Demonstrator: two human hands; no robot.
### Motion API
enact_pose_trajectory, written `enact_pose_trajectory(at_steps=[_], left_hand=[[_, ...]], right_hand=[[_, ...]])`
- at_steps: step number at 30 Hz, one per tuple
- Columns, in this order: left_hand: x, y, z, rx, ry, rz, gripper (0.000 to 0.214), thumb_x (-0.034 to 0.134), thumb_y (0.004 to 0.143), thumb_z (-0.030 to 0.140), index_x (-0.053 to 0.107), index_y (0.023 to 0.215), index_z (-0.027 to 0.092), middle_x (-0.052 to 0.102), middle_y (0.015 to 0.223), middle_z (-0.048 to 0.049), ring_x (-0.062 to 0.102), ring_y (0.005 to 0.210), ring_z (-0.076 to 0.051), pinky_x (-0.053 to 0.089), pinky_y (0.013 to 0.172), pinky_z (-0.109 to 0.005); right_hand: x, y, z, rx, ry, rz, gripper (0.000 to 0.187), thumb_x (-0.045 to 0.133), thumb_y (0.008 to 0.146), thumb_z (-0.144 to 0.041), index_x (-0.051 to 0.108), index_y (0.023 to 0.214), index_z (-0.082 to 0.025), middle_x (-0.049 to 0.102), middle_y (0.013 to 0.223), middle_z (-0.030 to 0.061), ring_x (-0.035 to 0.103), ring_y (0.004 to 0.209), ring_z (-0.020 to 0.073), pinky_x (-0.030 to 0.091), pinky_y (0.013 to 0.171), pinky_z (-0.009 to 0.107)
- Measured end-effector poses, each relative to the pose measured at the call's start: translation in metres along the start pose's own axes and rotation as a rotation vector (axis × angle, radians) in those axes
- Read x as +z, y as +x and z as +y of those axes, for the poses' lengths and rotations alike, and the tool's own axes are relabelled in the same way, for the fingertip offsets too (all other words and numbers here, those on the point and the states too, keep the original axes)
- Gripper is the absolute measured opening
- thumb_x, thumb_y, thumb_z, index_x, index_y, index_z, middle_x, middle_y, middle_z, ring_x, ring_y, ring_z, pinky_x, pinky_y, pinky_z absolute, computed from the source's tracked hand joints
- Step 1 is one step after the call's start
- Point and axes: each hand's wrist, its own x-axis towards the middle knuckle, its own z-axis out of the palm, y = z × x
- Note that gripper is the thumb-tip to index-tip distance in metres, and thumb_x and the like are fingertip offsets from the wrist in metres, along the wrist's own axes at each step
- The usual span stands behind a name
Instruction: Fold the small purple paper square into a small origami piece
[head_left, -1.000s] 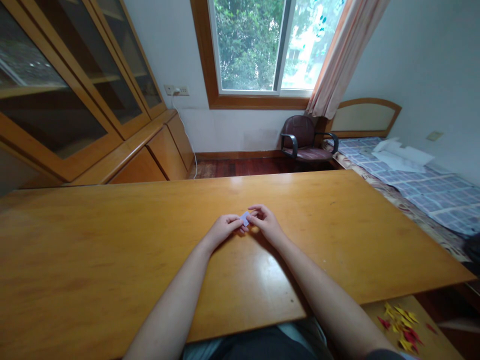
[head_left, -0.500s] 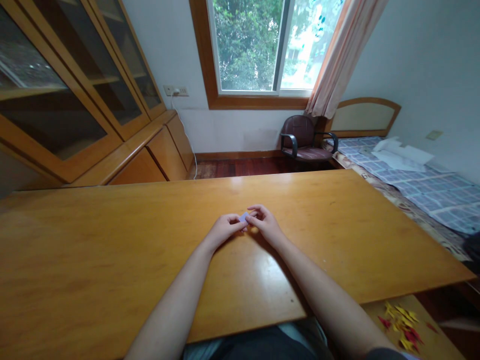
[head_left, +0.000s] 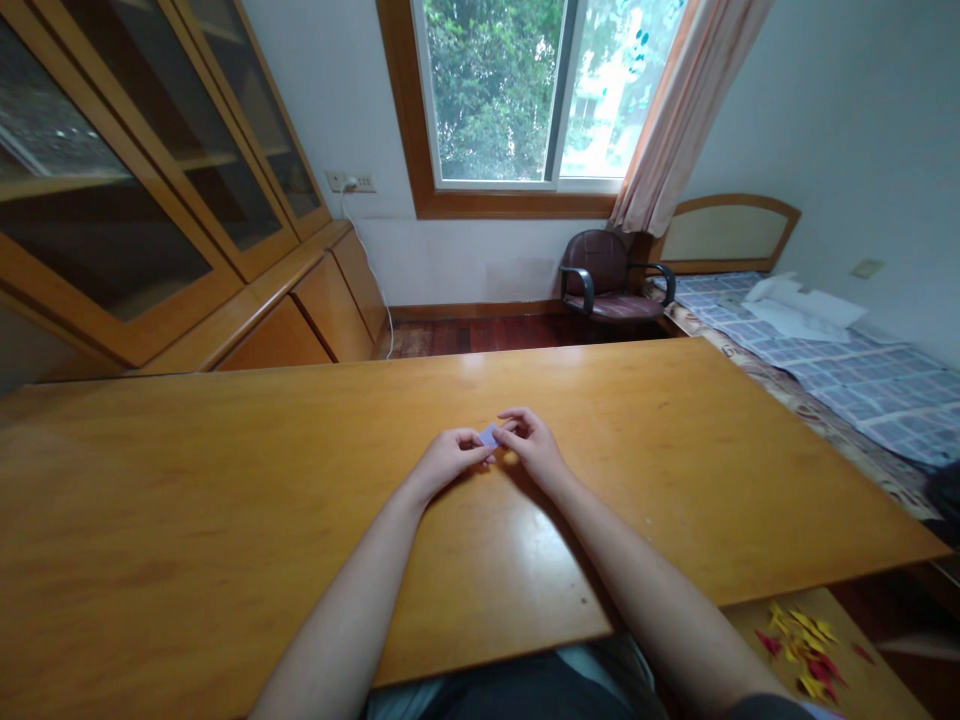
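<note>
A small pale purple piece of paper (head_left: 488, 436) is held between my two hands, a little above the middle of the wooden table (head_left: 225, 500). My left hand (head_left: 448, 462) pinches its left side between thumb and fingers. On the paper's right side, my right hand (head_left: 531, 445) grips with the thumb and bent fingers, its index finger raised and curved over. The fingers partly cover the paper, so its folds cannot be made out.
Yellow and red folded paper pieces (head_left: 806, 650) lie on a lower surface at the bottom right. Beyond the table stand an armchair (head_left: 607, 275) and a bed (head_left: 840, 370). A glass-doored cabinet (head_left: 165, 340) lines the left side.
My right hand's fingers have lifted and shifted very slightly, and a bit more of the purple paper shows. Both hands stay in the same place.
</note>
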Motion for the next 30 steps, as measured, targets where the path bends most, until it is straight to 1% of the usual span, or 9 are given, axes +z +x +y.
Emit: enact_pose_trajectory(at_steps=[4,9,16,19,22,30], left_hand=[[0.0001,-0.0008,0.0014,0.02,-0.01,-0.001,0.021,0.073,0.073,0.034,0.068,0.073,0.014,0.074,0.075,-0.0068,0.067,0.068,-0.017,0.046,0.066,-0.026],[-0.001,-0.0015,0.0021,0.032,-0.029,0.011,0.022,0.074,0.073,0.036,0.068,0.071,0.014,0.074,0.074,-0.0068,0.067,0.068,-0.017,0.048,0.069,-0.027],[-0.0054,-0.0013,0.0,0.046,-0.117,-0.032,0.027,0.069,0.077,0.041,0.071,0.076,0.014,0.075,0.08,-0.0082,0.067,0.069,-0.018,0.05,0.07,-0.028],[-0.0056,-0.0002,-0.001,0.054,-0.076,-0.029,0.032,0.068,0.079,0.046,0.071,0.078,0.014,0.075,0.081,-0.0078,0.067,0.072,-0.018,0.049,0.071,-0.027],[-0.0043,0.0003,-0.0014,0.055,-0.029,-0.014,0.033,0.071,0.077,0.048,0.072,0.079,0.014,0.075,0.08,-0.0063,0.067,0.074,-0.018,0.049,0.073,-0.027],[-0.0009,-0.0017,0.0017,0.026,-0.047,0.026,0.033,0.074,0.073,0.047,0.073,0.08,0.015,0.075,0.078,-0.0056,0.067,0.072,-0.019,0.05,0.073,-0.029]], right_hand=[[-0.0001,0.0003,-0.0015,-0.001,0.007,0.012,0.033,0.078,0.071,-0.036,0.062,0.096,-0.02,0.067,0.071,-0.0019,0.064,0.071,0.0156,0.048,0.074,0.03],[-0.0008,-0.0005,-0.0055,0.012,0.008,0.002,0.032,0.077,0.072,-0.036,0.063,0.095,-0.021,0.068,0.072,-0.0018,0.064,0.071,0.0157,0.048,0.074,0.031],[-0.0021,-0.0004,-0.0063,0.008,0.011,0.004,0.032,0.077,0.072,-0.037,0.063,0.096,-0.02,0.067,0.072,-0.0018,0.063,0.071,0.0159,0.047,0.074,0.031],[-0.0011,-0.0001,-0.0052,0.007,0.011,-0.006,0.032,0.077,0.072,-0.037,0.063,0.096,-0.02,0.066,0.07,-0.0023,0.062,0.07,0.0153,0.047,0.074,0.03],[0.0007,-0.0007,-0.0041,-0.001,-0.001,-0.032,0.032,0.077,0.073,-0.037,0.063,0.096,-0.02,0.066,0.071,-0.0023,0.061,0.069,0.0148,0.047,0.073,0.03],[0.0017,-0.0019,-0.0032,-0.011,-0.023,-0.036,0.032,0.076,0.075,-0.038,0.063,0.098,-0.021,0.068,0.074,-0.0011,0.064,0.072,0.016,0.049,0.076,0.032]])
